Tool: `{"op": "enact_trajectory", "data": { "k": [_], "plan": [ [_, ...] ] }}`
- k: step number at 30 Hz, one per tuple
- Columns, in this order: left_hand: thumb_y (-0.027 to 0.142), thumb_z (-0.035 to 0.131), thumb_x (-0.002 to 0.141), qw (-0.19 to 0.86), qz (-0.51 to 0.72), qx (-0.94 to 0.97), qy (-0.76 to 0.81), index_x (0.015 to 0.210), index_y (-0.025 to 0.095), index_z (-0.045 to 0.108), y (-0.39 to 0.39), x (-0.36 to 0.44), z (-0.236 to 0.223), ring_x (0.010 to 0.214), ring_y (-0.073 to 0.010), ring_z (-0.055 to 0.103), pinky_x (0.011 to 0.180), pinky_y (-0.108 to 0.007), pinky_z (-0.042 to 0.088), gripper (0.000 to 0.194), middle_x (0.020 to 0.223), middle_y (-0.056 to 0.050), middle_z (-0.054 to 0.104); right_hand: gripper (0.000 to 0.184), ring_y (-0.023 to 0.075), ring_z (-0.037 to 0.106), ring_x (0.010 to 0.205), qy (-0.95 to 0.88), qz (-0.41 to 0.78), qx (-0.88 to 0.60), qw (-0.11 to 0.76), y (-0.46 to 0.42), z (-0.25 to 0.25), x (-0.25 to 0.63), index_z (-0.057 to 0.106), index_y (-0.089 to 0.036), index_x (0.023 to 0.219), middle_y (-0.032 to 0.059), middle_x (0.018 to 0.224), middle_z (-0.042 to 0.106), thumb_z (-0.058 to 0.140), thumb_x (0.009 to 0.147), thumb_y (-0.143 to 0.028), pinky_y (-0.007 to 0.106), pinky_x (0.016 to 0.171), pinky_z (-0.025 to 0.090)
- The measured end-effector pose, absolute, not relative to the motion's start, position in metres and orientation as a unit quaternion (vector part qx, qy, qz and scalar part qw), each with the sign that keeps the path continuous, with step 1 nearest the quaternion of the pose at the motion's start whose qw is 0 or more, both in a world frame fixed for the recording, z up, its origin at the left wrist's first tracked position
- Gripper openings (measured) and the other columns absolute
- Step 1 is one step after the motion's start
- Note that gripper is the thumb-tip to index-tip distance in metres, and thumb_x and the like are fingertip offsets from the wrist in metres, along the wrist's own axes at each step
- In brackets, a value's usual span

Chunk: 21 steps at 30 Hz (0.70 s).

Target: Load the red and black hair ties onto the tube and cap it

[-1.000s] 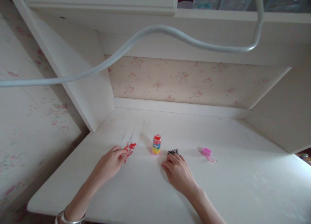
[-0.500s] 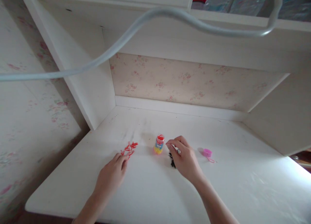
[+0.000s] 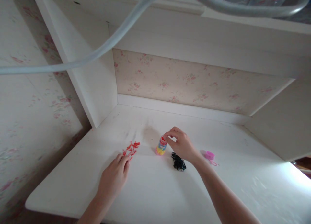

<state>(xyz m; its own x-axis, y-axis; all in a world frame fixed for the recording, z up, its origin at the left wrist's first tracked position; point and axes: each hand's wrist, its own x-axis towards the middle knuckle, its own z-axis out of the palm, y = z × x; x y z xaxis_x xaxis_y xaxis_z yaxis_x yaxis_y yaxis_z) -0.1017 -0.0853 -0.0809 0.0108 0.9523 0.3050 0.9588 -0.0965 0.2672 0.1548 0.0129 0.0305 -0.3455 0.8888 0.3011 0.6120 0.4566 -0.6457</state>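
A small clear jar (image 3: 161, 146) with a blue label stands upright on the white tabletop, yellow at its bottom and red at its top. My right hand (image 3: 179, 143) is over its mouth, thumb and forefinger pinched together; whatever they hold is too small to make out. Near the right wrist lies a pile of small black elastic bands (image 3: 178, 162). To the jar's left is a loose heap of small red elastic bands (image 3: 133, 146). My left hand (image 3: 115, 172) rests at the heap's near edge, fingers curled and fingertips touching red bands; its grip is partly hidden.
A pink lid (image 3: 209, 155) with a loop lies on the tabletop (image 3: 150, 191) to the right. Overhead, a thick pale cable (image 3: 109, 44) crosses the view below a shelf holding bottles. A white side panel (image 3: 97, 84) stands at left.
My right hand has moved left and up from above the black bands to the jar's mouth, uncovering the black pile. My left hand stays by the red bands. The view has shifted slightly.
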Motion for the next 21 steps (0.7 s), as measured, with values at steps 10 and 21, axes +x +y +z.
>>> {"op": "enact_trajectory", "data": {
  "k": [10,21],
  "plan": [
    [0.027,0.037,0.095,-0.016,-0.257,-0.7,-0.666,0.092,0.023,0.058,-0.087,-0.103,-0.081,0.085,-0.0181,0.064,0.073,-0.028,0.049,0.021,0.095,-0.004,0.063,0.021,0.0141,0.052,0.067,-0.739,0.209,-0.501,0.398,0.005,0.04,0.163,0.074,-0.024,0.086,0.0031,0.08,0.058,0.057,0.085,-0.036,0.026,0.057,0.04],
    [0.037,0.043,0.094,-0.131,-0.396,-0.685,-0.597,0.096,0.022,0.059,-0.075,-0.08,-0.044,0.075,-0.0138,0.059,0.069,-0.025,0.049,0.021,0.095,-0.004,0.062,0.031,0.0169,0.054,0.069,-0.615,0.291,-0.538,0.498,-0.037,-0.026,0.203,0.074,-0.02,0.086,0.0043,0.076,0.058,0.06,0.084,-0.048,0.028,0.058,0.041]
  ]
}}
